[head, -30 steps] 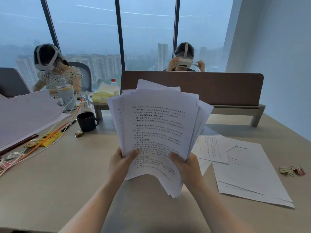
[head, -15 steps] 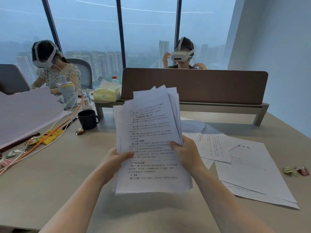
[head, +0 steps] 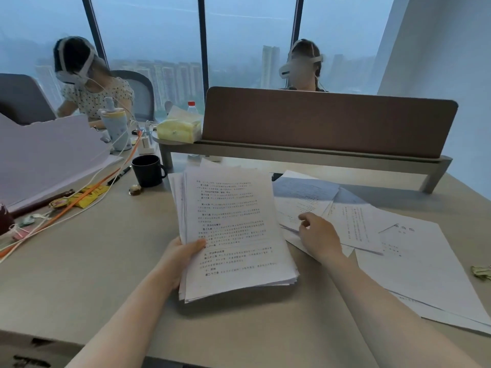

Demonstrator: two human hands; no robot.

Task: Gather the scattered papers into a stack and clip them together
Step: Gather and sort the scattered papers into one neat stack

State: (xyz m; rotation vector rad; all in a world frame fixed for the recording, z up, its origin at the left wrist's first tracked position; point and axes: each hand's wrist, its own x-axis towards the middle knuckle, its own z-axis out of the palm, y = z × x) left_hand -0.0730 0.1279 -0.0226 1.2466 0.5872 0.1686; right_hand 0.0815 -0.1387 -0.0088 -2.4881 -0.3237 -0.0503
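On the desk [head: 111,264] before you, the job looks roughly half done: your left hand [head: 178,257] grips a thick stack of papers [head: 233,235], thumb on top, its lower edge near the desk, while your right hand [head: 320,236], fingers loosely curled and holding nothing, hovers over the loose sheets [head: 398,251] lying fanned out to the right. Those remain to be gathered, and nothing is clipped yet. Clips [head: 482,272] lie at the far right edge. A black mug [head: 147,171] stands nearby; its contents can't be seen.
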